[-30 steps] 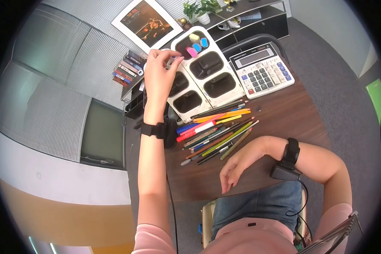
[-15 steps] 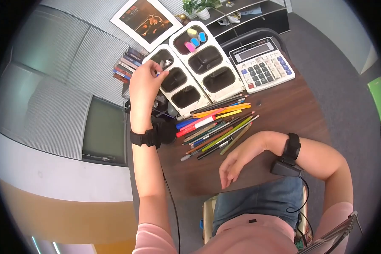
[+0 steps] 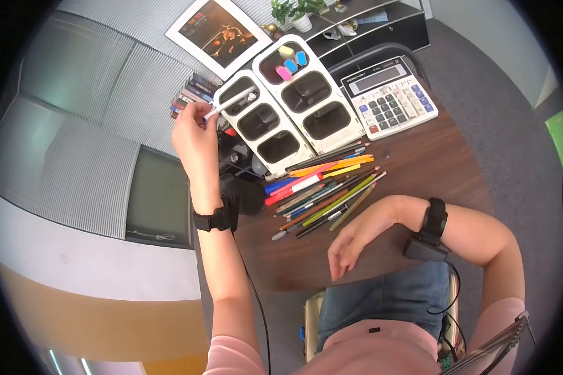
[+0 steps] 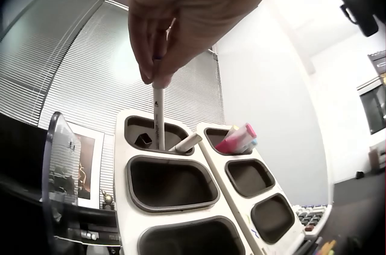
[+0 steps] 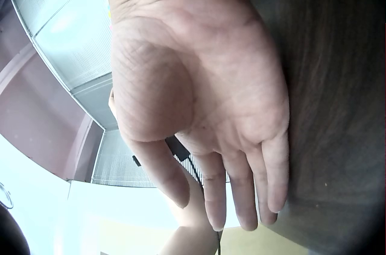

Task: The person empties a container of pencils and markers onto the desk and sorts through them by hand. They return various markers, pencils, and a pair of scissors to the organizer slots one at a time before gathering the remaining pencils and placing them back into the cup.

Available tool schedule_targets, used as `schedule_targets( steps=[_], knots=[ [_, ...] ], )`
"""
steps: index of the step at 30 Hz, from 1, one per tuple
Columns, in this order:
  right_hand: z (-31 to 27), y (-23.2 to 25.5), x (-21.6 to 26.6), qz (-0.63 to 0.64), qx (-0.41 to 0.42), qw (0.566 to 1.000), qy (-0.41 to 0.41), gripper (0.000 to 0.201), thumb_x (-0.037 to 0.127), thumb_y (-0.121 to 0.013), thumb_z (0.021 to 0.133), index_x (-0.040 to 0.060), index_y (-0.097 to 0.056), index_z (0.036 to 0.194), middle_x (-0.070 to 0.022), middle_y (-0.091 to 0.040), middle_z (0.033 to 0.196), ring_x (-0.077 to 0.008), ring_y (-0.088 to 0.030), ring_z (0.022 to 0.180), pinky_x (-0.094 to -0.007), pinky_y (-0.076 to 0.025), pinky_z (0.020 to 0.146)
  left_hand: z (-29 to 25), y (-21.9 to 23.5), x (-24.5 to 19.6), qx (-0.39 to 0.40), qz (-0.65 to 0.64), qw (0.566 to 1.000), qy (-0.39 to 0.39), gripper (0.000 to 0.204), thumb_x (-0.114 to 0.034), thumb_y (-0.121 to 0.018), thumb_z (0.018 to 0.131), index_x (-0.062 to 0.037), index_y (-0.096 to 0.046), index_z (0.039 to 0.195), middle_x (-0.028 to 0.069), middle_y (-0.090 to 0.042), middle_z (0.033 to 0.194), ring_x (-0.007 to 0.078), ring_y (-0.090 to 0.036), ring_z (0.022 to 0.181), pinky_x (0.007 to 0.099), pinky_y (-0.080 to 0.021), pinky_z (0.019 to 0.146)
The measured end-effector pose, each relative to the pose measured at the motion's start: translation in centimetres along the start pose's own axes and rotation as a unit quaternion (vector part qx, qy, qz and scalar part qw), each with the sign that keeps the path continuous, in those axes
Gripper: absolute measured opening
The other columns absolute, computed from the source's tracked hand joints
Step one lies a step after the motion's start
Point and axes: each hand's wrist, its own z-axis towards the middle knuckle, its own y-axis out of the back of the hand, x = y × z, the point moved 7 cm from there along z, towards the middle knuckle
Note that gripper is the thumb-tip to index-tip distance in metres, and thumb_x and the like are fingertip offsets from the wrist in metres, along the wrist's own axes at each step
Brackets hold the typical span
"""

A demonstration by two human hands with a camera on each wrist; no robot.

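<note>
My left hand (image 3: 196,133) pinches the blue end of a white marker pen (image 3: 236,102) between thumb and fingers. In the left wrist view the marker pen (image 4: 159,116) points down, its lower end within the far-left compartment of the white desk organizer (image 4: 123,192). A second white pen (image 4: 187,142) leans in that same compartment, beside a small black piece (image 4: 143,140). My right hand (image 3: 351,242) rests by the table's near edge, holding nothing. Its fingers are relaxed in the right wrist view, palm (image 5: 223,80) toward the camera.
Pencils and markers (image 3: 325,194) lie in a loose pile before the organizer. Pink, blue and yellow highlighters (image 3: 284,73) stand in its far-right compartment. A calculator (image 3: 388,100) sits to the right. Books (image 3: 194,90) and a framed picture (image 3: 221,37) are behind.
My left hand has moved left from over the organizer to beyond its left edge, and the white marker pen in its fingers now shows. The right hand has stayed in place.
</note>
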Motion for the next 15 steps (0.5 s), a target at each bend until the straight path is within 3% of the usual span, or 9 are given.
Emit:
schedule_targets(
  steps=[4,6,11,15],
  knots=[
    [0.1,0.1,-0.4,0.008,-0.003,1.000,0.004,0.035,0.025,-0.048,0.096,-0.0010,-0.055,0.119,-0.0133,-0.056,0.125,-0.0191,-0.050,0.119,-0.0298,-0.041,0.099,-0.1,-0.9,0.4,0.001,0.007,1.000,0.005,0.015,-0.002,-0.069,0.075,-0.0014,-0.062,0.088,0.0100,-0.063,0.082,0.0236,-0.061,0.071,0.0342,-0.049,0.065],
    [0.0,0.1,-0.2,0.007,-0.006,1.000,0.002,0.035,0.025,-0.048,0.096,-0.0010,-0.055,0.119,-0.0134,-0.056,0.125,-0.0190,-0.051,0.119,-0.0298,-0.042,0.099,-0.3,-1.8,0.0,0.010,0.073,0.997,-0.026,0.017,-0.003,-0.069,0.074,-0.0026,-0.063,0.090,0.0106,-0.062,0.082,0.0258,-0.061,0.071,0.0351,-0.049,0.065],
    [0.1,0.1,-0.3,0.007,-0.005,1.000,0.005,0.035,0.025,-0.048,0.096,-0.0009,-0.055,0.119,-0.0131,-0.056,0.125,-0.0188,-0.051,0.119,-0.0297,-0.042,0.098,-0.2,-2.4,-0.6,0.019,0.044,0.999,-0.018,0.018,-0.005,-0.070,0.074,-0.0035,-0.063,0.091,0.0107,-0.062,0.081,0.0267,-0.062,0.073,0.0371,-0.048,0.066],
    [0.1,0.2,-0.5,0.009,-0.003,1.000,0.005,0.035,0.026,-0.048,0.096,-0.0008,-0.055,0.118,-0.0125,-0.056,0.124,-0.0185,-0.051,0.118,-0.0295,-0.042,0.098,-0.8,-2.1,-0.9,0.050,0.064,0.997,0.000,0.031,-0.011,-0.075,0.071,-0.0058,-0.062,0.099,0.0106,-0.062,0.091,0.0282,-0.063,0.077,0.0378,-0.049,0.068]
  ],
)
